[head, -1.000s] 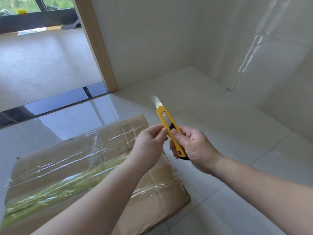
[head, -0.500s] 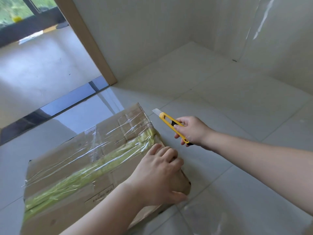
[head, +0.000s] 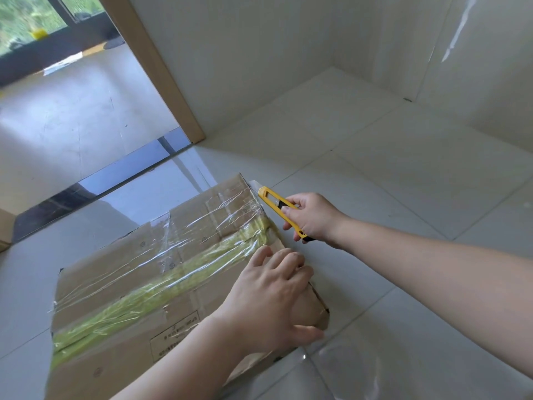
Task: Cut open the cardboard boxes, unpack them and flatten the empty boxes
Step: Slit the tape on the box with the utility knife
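cardboard box flat on tiled floor, sealed with clear wrap + yellow-green tape | left hand fingers spread, pressing box's right end | right hand grip clamped on yellow utility knife, blade at box's far right corner | door frame beyond box

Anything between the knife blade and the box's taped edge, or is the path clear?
Nothing visible blocks it. The right hand holds the yellow knife with its blade at the far corner of the box. The left hand rests on the box top nearer the camera, beside that edge.
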Demonstrator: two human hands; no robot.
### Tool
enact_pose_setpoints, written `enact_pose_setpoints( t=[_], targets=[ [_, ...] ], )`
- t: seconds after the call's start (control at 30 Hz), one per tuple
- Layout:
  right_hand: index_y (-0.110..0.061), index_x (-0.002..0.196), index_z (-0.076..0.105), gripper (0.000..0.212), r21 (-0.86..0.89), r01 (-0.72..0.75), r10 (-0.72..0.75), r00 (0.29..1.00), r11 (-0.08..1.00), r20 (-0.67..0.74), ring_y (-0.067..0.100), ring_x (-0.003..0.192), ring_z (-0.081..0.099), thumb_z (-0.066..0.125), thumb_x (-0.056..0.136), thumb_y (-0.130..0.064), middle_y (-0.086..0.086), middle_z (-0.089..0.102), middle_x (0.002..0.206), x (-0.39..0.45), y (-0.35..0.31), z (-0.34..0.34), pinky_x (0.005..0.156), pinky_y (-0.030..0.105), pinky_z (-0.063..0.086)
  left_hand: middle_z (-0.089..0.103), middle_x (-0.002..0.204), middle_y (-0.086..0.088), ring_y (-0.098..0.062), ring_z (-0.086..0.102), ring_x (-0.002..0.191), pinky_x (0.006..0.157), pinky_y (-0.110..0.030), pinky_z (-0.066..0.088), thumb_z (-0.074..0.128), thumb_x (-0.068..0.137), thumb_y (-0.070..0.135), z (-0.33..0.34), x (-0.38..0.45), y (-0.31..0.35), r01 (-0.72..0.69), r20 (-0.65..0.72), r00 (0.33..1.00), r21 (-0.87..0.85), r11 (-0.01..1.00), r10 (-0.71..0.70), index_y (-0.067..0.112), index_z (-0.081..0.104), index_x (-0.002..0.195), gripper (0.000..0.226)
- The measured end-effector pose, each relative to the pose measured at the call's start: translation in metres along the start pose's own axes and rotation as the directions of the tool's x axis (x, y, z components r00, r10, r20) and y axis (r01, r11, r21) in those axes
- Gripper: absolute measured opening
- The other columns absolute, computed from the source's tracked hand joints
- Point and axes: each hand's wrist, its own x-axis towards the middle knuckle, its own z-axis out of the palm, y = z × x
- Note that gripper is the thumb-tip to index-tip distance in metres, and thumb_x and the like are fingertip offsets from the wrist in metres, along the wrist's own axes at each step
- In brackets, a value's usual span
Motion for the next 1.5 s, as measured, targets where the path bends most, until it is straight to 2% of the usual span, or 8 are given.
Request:
enact_pose_setpoints(
  t=[0.27, 0.5, 0.6, 0.7, 0.83, 1.07, 1.3, 1.5],
  targets=[
    [-0.016, 0.106, 0.064, 0.019, 0.021, 0.011, -0.012, 0.997, 1.0, 0.074, 0.015, 0.046, 0.051, 0.047, 0.098, -0.02, 0.004, 0.062, 0.07, -0.011, 0.007, -0.005, 0.045, 0.024, 0.042, 0.055, 0.104, 0.005, -0.016, 0.053, 0.099, 0.094, -0.034, 0.03, 0.055, 0.057, 0.079, -0.002, -0.009, -0.004, -0.01, -0.015, 1.0, 0.006, 1.0, 0.01, 0.022, 0.061, 0.107, 0.076],
    [-0.009, 0.107, 0.063, 0.023, 0.007, -0.027, 0.026, 0.992, 1.0, 0.124, 0.018, 0.048, 0.051, 0.046, 0.098, -0.021, 0.007, 0.063, 0.072, -0.003, -0.011, 0.014, 0.048, 0.024, 0.042, 0.055, 0.108, 0.006, -0.015, 0.053, 0.102, 0.099, -0.033, 0.029, 0.055, 0.057, 0.081, -0.008, -0.028, -0.029, -0.026, 0.053, 0.998, -0.004, 1.0, 0.026, 0.025, 0.061, 0.111, 0.078],
    [-0.01, 0.105, 0.064, 0.022, -0.024, -0.02, 0.024, 0.982, 1.0, 0.185, 0.017, 0.046, 0.053, 0.047, 0.098, -0.022, 0.005, 0.065, 0.069, -0.005, -0.007, 0.019, 0.046, 0.022, 0.043, 0.053, 0.123, 0.004, -0.016, 0.048, 0.118, 0.109, -0.035, 0.023, 0.051, 0.062, 0.086, -0.01, -0.04, -0.046, -0.023, 0.104, 0.994, -0.024, 0.999, 0.025, 0.025, 0.054, 0.123, 0.087],
    [-0.012, 0.1, 0.065, 0.019, -0.049, -0.012, 0.021, 0.979, 0.999, 0.204, 0.016, 0.046, 0.053, 0.048, 0.097, -0.021, 0.005, 0.066, 0.069, -0.009, -0.004, 0.022, 0.048, 0.024, 0.047, 0.034, 0.148, 0.001, -0.015, 0.019, 0.143, 0.118, -0.044, 0.009, 0.045, 0.065, 0.088, -0.006, -0.062, -0.054, 0.037, 0.124, 0.992, -0.063, 0.997, -0.028, 0.024, 0.039, 0.139, 0.098],
    [-0.017, 0.091, 0.064, 0.016, -0.042, 0.001, 0.006, 0.987, 0.999, 0.159, 0.016, 0.047, 0.054, 0.049, 0.097, -0.02, 0.006, 0.066, 0.07, -0.002, -0.013, 0.025, 0.048, 0.024, 0.048, 0.029, 0.152, -0.003, -0.016, 0.014, 0.145, 0.116, -0.046, 0.012, 0.049, 0.073, 0.078, 0.006, -0.085, -0.05, 0.081, 0.093, 0.993, -0.109, 0.991, -0.071, 0.018, 0.035, 0.143, 0.094],
    [-0.022, 0.103, 0.064, 0.013, -0.036, 0.0, 0.01, 0.957, 0.999, 0.289, 0.016, 0.047, 0.055, 0.053, 0.097, -0.021, 0.004, 0.067, 0.067, -0.017, 0.006, 0.004, 0.051, 0.027, 0.05, 0.03, 0.152, -0.002, -0.016, 0.015, 0.145, 0.117, -0.042, 0.014, 0.055, 0.067, 0.078, 0.01, -0.088, -0.054, 0.11, 0.034, 0.994, -0.128, 0.986, -0.106, 0.014, 0.038, 0.142, 0.1],
    [-0.013, 0.113, 0.063, 0.021, -0.083, 0.001, 0.023, 0.956, 0.997, 0.294, 0.018, 0.049, 0.053, 0.052, 0.097, -0.019, 0.01, 0.066, 0.073, -0.018, -0.003, 0.004, 0.056, 0.03, 0.051, 0.025, 0.154, -0.001, -0.015, 0.012, 0.145, 0.116, -0.042, 0.016, 0.057, 0.068, 0.075, 0.015, -0.089, -0.053, 0.124, 0.027, 0.992, -0.155, 0.98, -0.121, 0.014, 0.035, 0.144, 0.099],
    [-0.015, 0.115, 0.063, 0.022, -0.106, -0.01, 0.048, 0.931, 0.994, 0.362, 0.013, 0.047, 0.053, 0.052, 0.097, -0.02, 0.007, 0.066, 0.072, -0.037, 0.008, -0.004, 0.05, 0.024, 0.048, 0.017, 0.157, -0.002, -0.015, 0.005, 0.146, 0.116, -0.041, 0.014, 0.054, 0.067, 0.077, 0.015, -0.09, -0.053, 0.151, 0.053, 0.988, -0.13, 0.98, -0.145, 0.011, 0.03, 0.146, 0.106]
  ],
)
